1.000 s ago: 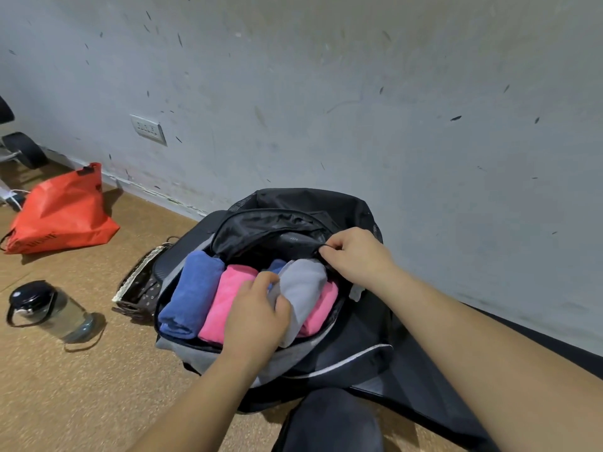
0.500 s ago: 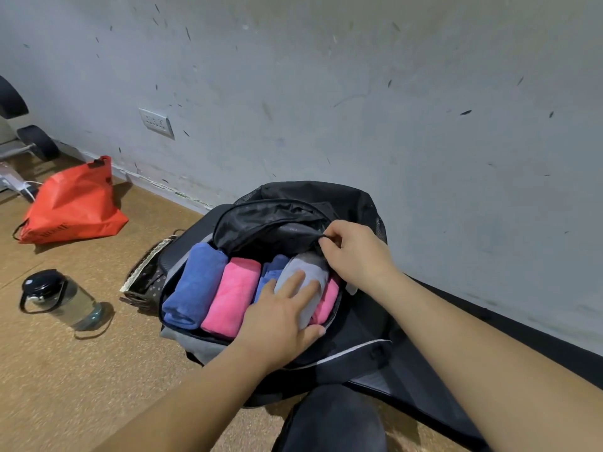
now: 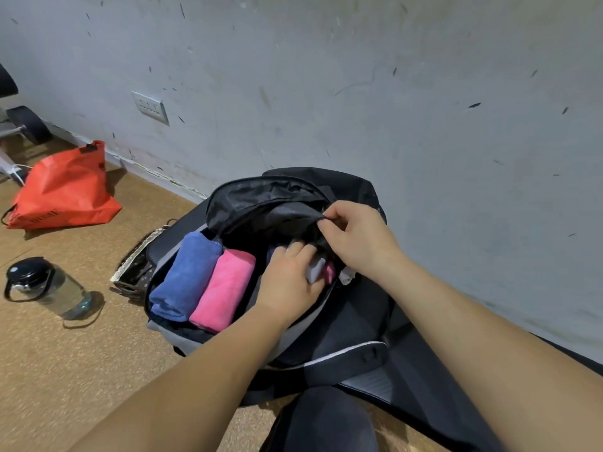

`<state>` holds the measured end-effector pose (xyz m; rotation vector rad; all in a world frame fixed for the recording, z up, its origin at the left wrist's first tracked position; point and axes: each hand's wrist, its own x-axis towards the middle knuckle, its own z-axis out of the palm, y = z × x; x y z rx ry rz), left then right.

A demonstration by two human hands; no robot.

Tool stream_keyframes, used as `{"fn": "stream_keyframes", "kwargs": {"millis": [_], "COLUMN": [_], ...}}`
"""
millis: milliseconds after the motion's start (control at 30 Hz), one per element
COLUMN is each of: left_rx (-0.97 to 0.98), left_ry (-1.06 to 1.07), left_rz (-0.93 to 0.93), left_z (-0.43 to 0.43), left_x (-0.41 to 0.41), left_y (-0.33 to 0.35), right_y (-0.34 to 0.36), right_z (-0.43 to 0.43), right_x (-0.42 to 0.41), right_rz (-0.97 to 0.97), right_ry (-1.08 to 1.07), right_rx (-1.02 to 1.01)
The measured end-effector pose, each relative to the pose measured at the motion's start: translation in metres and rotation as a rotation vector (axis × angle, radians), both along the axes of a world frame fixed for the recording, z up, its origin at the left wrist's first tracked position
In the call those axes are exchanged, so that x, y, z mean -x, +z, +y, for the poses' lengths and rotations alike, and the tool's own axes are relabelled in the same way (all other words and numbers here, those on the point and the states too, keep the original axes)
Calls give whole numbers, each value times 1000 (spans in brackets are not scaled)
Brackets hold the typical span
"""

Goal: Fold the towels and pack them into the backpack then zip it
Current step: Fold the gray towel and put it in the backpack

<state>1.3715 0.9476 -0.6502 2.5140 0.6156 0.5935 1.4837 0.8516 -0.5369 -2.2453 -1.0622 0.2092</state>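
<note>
- Head view: backpack [image 3: 329,324] lies open on the floor by the wall. Blue towel [image 3: 186,275] and pink towel [image 3: 225,288] are packed at its left edge.
- Left hand [image 3: 287,282], fingers spread flat, presses the grey towel [image 3: 316,270] inside.
- Right hand [image 3: 355,239] pinches the flap [image 3: 261,203] open.
- Remaining: zipping.

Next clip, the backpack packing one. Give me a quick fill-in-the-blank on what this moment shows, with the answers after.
1. The left hand presses the ____ towel down into the backpack.
2. The right hand pinches the backpack's black flap, holding the opening ____.
3. Right next to the blue towel lies a ____ towel, both rolled in the bag.
4. The water bottle lies on the floor, and the bag beside the wall is ____.

Answers: grey; open; pink; red
</note>
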Motion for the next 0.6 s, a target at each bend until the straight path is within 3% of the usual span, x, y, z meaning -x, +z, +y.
{"fn": "stream_keyframes", "kwargs": {"millis": [200, 267, 367, 433, 600], "left_rx": [257, 326, 386, 374, 186], "left_ry": [36, 21, -4, -13, 2], "left_rz": [-65, 11, 61, 52, 3], "left_z": [-17, -14, -11, -9, -15], "left_x": [30, 37, 38, 36, 32], "left_y": [-11, -14, -14, -12, -16], "right_y": [-10, -13, -18, -22, -29], "right_z": [-3, 2, 13, 20, 28], "right_x": [-12, -10, -1, 6, 4], "right_rz": [-52, -173, -461, -540, -549], "right_ry": [-87, -12, 179, 264, 288], "right_rx": [26, 39, 253, 362, 396]}}
